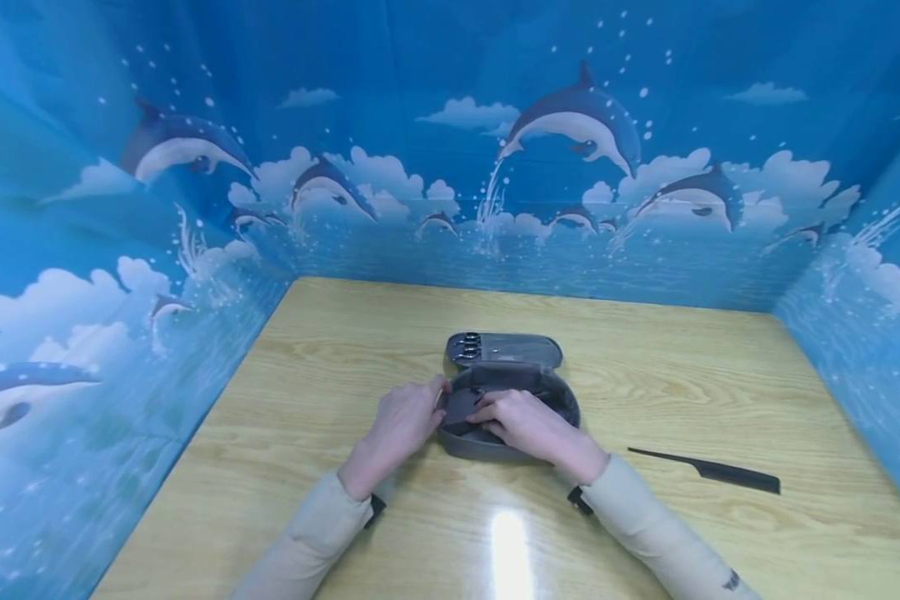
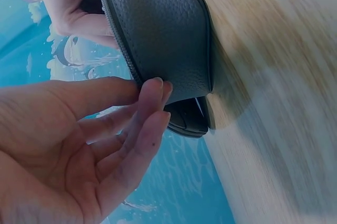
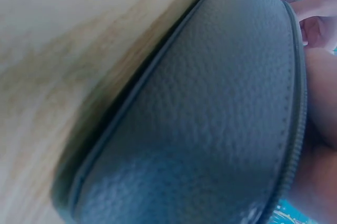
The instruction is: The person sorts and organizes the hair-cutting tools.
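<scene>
A dark grey zippered case [image 1: 483, 450] with a pebbled surface stands unzipped on the table, its lid [image 1: 528, 348] folded back behind it. Several small metal tools [image 1: 468, 345] are tucked into the left of the lid. My left hand [image 1: 405, 414] pinches the left rim of the case; in the left wrist view its thumb and fingertips meet at the zipper edge. My right hand [image 1: 525, 422] reaches over the front rim into the case with bent fingers. I cannot tell whether those fingers hold anything. In the right wrist view the case wall [image 3: 210, 98] hides the fingertips.
A black tail comb [image 1: 738, 474] lies on the wooden table [image 1: 330, 333] to the right of the case. Blue cloth walls [image 1: 390, 250] with dolphins border the table at the back and both sides.
</scene>
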`<state>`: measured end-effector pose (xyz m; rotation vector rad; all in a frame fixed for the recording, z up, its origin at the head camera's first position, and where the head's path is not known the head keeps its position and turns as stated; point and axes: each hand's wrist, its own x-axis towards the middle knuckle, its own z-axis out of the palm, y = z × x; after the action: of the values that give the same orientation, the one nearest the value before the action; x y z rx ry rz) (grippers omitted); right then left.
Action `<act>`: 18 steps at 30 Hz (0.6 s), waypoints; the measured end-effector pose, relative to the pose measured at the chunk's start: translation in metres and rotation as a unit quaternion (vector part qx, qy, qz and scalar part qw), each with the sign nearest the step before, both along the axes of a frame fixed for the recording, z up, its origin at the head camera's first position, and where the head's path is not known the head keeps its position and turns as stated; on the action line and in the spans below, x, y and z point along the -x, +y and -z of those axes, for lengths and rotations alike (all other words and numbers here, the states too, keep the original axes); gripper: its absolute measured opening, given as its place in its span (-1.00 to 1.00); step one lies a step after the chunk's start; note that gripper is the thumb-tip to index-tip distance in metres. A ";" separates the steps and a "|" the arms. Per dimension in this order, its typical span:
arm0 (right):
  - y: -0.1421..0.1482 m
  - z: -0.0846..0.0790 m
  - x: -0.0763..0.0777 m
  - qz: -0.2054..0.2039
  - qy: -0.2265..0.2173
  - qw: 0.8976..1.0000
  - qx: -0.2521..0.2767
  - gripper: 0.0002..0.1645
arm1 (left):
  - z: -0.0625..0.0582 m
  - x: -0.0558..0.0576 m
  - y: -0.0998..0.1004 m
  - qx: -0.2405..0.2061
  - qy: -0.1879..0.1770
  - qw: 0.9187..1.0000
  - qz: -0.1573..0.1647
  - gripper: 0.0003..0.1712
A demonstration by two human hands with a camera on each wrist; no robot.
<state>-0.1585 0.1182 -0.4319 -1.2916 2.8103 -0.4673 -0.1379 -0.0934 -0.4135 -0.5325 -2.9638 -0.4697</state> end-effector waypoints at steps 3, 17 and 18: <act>0.001 -0.001 -0.001 0.000 0.007 1.000 0.007 -0.76 | 0.001 0.000 0.000 -0.002 0.006 1.000 -0.003 -0.48; 0.051 -0.030 -0.014 0.066 0.120 0.985 0.105 -0.76 | 0.001 0.002 0.002 -0.012 -0.017 1.000 -0.018 -0.55; 0.057 -0.031 -0.016 0.075 0.129 0.982 0.114 -0.75 | 0.001 0.002 0.002 -0.013 -0.015 1.000 -0.018 -0.55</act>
<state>-0.1430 0.1750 -0.4008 -1.2629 3.1656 -0.6916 -0.1394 -0.0917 -0.4150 -0.4731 -2.9849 -0.5159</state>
